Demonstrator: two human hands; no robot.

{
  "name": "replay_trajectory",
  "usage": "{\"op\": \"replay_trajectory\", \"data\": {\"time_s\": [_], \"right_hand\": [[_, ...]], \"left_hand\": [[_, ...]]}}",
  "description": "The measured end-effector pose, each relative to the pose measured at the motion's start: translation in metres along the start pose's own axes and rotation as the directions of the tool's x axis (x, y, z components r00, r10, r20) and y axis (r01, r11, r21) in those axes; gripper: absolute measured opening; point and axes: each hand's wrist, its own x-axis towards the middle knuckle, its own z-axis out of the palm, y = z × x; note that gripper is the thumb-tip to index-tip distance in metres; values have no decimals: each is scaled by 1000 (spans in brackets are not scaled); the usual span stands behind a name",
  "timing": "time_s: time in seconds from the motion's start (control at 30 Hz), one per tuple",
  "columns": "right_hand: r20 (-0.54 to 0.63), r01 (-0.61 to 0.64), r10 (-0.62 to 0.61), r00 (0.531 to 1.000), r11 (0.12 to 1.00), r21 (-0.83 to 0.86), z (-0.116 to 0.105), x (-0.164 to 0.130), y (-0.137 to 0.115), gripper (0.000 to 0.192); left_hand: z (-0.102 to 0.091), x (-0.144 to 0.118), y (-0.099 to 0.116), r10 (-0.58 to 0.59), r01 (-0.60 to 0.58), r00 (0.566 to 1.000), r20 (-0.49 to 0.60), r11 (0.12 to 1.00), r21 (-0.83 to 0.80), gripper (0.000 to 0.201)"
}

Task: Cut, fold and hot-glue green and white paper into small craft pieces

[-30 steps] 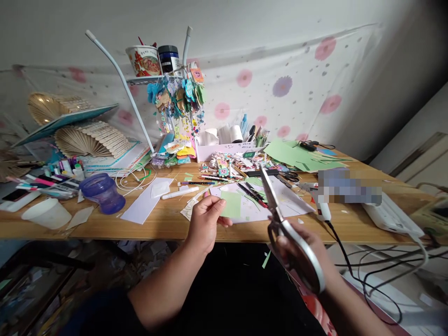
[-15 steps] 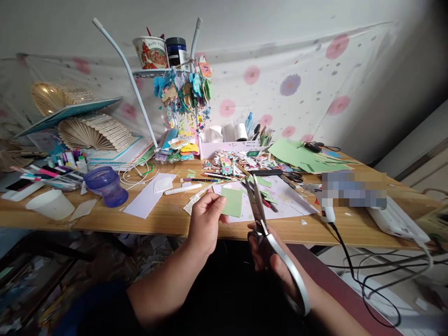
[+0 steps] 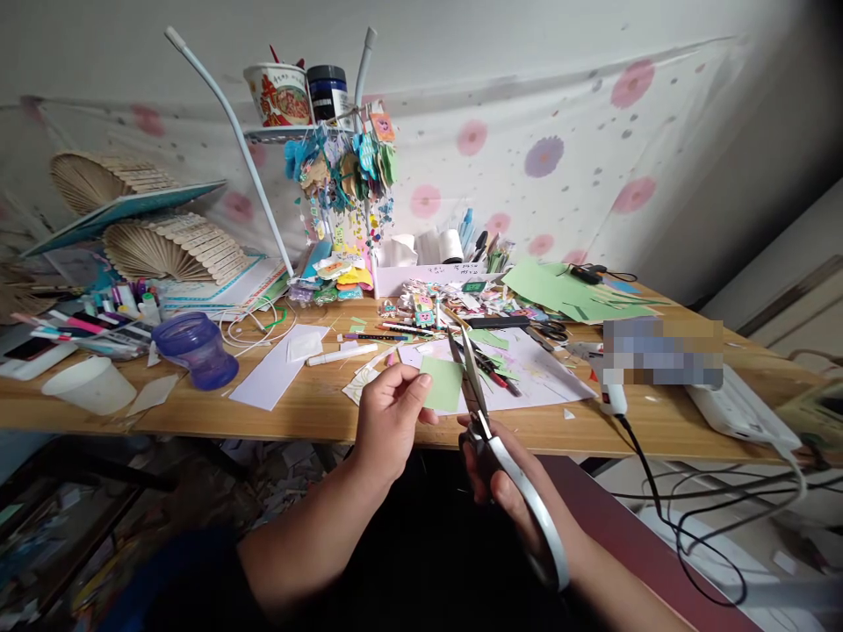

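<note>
The left hand point(image 3: 388, 421) pinches a small green paper square point(image 3: 443, 384) by its left edge, thumb on top, holding it up just above the near edge of the tabletop point(image 3: 309, 408). The right hand point(image 3: 504, 478) has its grip closed through the handles of a pair of silver scissors point(image 3: 491, 439), whose blades point up and away and stand slightly parted right at the paper's right edge. It looks like a cut along that edge is starting or in progress; the next move would call for holding the square steady and taut while the blades close squarely on it, fingers kept well left of the line. Whether the blades already bite the paper or only lie beside it cannot be told, since they overlap the white sheet point(image 3: 527, 373) and pens behind. The right fingers are mostly hidden by the handles. A blurred patch covers something at the right of the tabletop.
</note>
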Motion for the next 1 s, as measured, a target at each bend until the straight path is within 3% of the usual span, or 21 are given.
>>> {"op": "replay_trajectory", "data": {"time_s": [0.67,1.0], "right_hand": [[-3,3,-3,1000,997,-83,-2,-4,-1,60],[70,-15,24,997,990,-138,-12,-7,-9,63]], "left_hand": [[-5,0,8,53,-55,998,37,996,76,22],[-24,8,28,34,-74,986,161,967,245,20]]}}
